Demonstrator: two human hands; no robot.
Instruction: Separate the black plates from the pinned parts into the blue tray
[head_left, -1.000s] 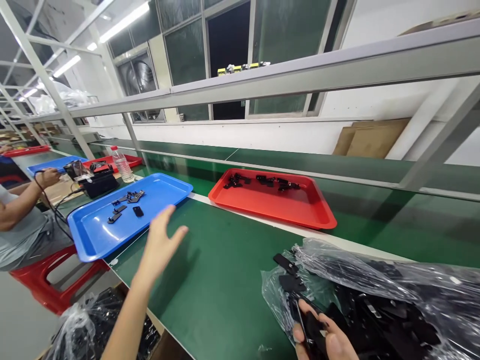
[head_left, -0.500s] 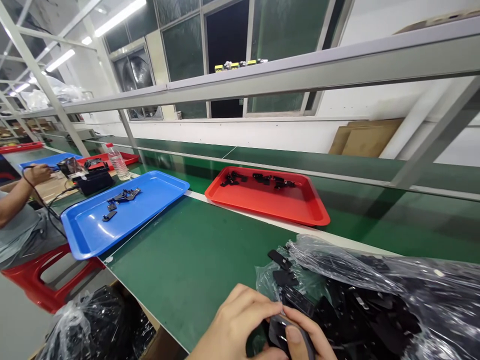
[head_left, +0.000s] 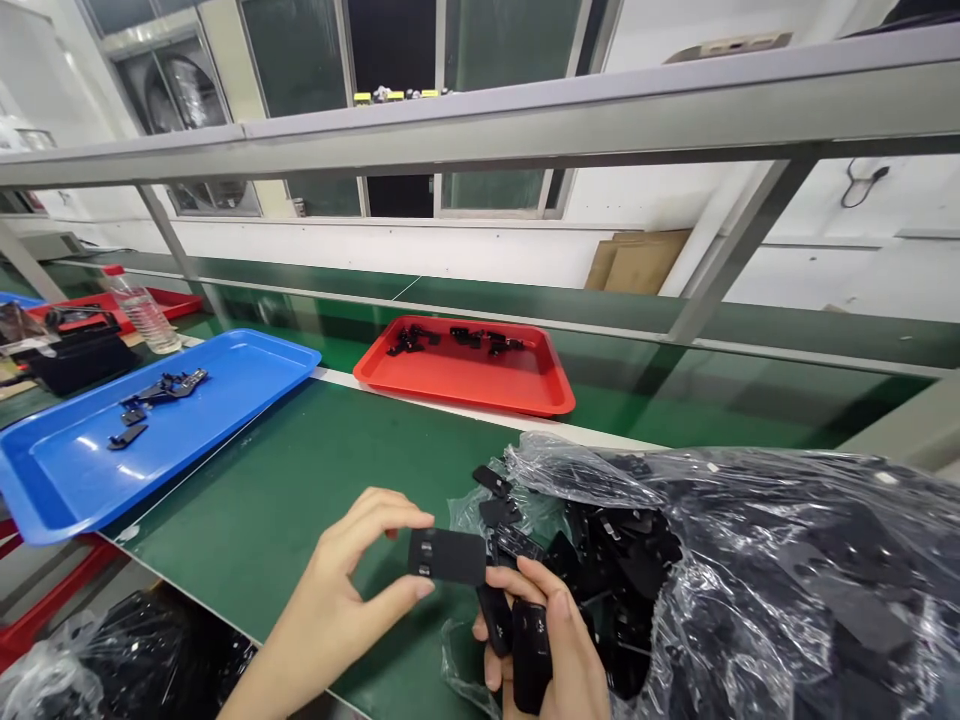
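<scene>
My left hand (head_left: 367, 560) grips a flat black plastic plate (head_left: 450, 556) by its left end, thumb below and forefinger above. Two small metallic spots show on that end. The plate's other end meets the fingertips of my right hand (head_left: 562, 635). Curled in my right hand are two thicker black plastic pieces (head_left: 531, 650), glossy on the visible face; its fingers partly cover them. Just beyond and right of the hands, a clear plastic bag (head_left: 720, 560) lies open with many loose black plastic parts (head_left: 630, 560) inside and at its mouth.
A red tray (head_left: 465, 385) with black parts stands at the back of the green table (head_left: 322, 450). At left is a blue tray (head_left: 247, 345) with several black parts, near a water bottle (head_left: 142, 310). A shelf rail (head_left: 465, 135) crosses above. Another bag (head_left: 135, 650) sits below the table edge.
The view has swung right. My hands, earlier together around a dark piece, have moved apart, and the flat plate now shows between them. The co-worker at left is out of view.
</scene>
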